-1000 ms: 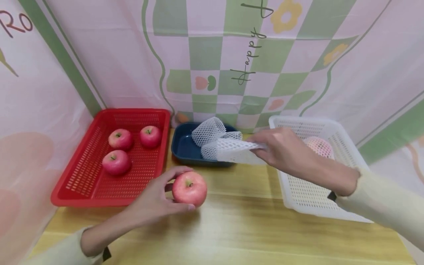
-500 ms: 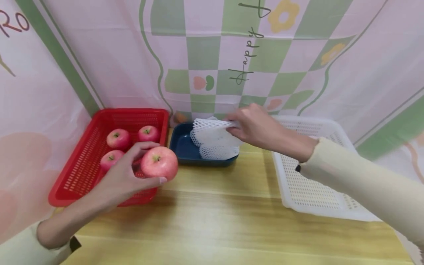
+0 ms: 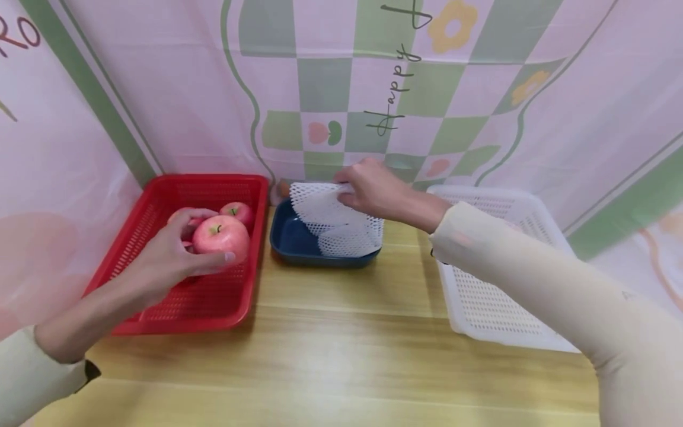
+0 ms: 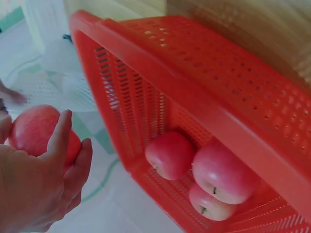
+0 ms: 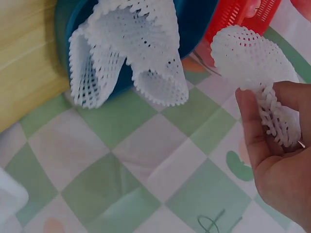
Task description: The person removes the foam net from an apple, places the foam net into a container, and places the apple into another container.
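My left hand (image 3: 165,249) holds a pink apple (image 3: 221,238) between thumb and fingers, over the red basket (image 3: 251,284). In the left wrist view several other apples (image 4: 170,155) lie in that basket; the held one partly covers them in the head view. My right hand (image 3: 370,187) pinches a white foam net sleeve (image 5: 252,56) by one end, above the blue tray (image 3: 290,237). More foam net sleeves (image 3: 352,240) lie in the tray, below the pinched one.
A white plastic basket (image 3: 450,296) stands at the right, partly hidden by the right sleeve. The baskets and tray rest on a wooden table (image 3: 341,344). A patterned cloth (image 3: 325,83) hangs behind.
My left hand has carried the apple left, from above the table to over the red basket. My right hand has moved left with the foam net sleeve, over the blue tray.
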`<state>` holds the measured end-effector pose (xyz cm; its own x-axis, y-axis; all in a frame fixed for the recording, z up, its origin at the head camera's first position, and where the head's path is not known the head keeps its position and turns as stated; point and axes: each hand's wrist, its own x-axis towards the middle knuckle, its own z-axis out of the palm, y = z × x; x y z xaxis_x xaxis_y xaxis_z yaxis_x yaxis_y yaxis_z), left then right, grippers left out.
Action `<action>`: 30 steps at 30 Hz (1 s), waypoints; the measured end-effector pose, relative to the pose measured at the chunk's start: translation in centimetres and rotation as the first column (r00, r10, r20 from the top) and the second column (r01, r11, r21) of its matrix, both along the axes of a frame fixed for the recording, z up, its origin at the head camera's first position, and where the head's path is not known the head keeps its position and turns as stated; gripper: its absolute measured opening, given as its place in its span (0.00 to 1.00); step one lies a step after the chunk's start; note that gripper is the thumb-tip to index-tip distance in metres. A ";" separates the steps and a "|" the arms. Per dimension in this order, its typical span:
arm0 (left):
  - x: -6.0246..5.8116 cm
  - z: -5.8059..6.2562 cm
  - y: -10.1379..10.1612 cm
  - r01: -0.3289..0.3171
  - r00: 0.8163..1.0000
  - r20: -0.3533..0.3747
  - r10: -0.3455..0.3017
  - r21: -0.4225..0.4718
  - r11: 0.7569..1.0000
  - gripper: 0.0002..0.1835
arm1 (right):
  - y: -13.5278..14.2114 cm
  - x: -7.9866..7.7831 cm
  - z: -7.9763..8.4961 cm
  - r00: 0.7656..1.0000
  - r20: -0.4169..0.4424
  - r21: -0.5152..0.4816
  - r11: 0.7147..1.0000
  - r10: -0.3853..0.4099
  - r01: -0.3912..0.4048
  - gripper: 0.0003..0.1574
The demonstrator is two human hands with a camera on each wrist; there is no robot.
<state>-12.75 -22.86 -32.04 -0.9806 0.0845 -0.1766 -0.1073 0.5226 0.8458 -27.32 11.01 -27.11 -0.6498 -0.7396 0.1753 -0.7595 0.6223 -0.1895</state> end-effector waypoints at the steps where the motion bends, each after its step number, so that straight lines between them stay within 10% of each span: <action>1: -0.4 -0.1 -0.1 -0.005 1.000 0.021 0.004 0.029 1.000 0.53 | -0.2 -0.2 -0.2 1.000 0.014 0.003 1.000 -0.006 0.006 0.04; 9: -2.5 -1.4 -0.5 -0.055 0.992 0.120 0.037 0.153 0.987 0.53 | -1.5 -1.4 -1.9 0.997 0.062 0.046 0.998 -0.048 0.045 0.06; 30: -5.7 -3.9 -1.0 -0.019 0.989 0.150 0.008 0.076 0.997 0.49 | -3.9 -3.2 -6.7 0.991 0.122 0.101 0.994 -0.052 0.040 0.06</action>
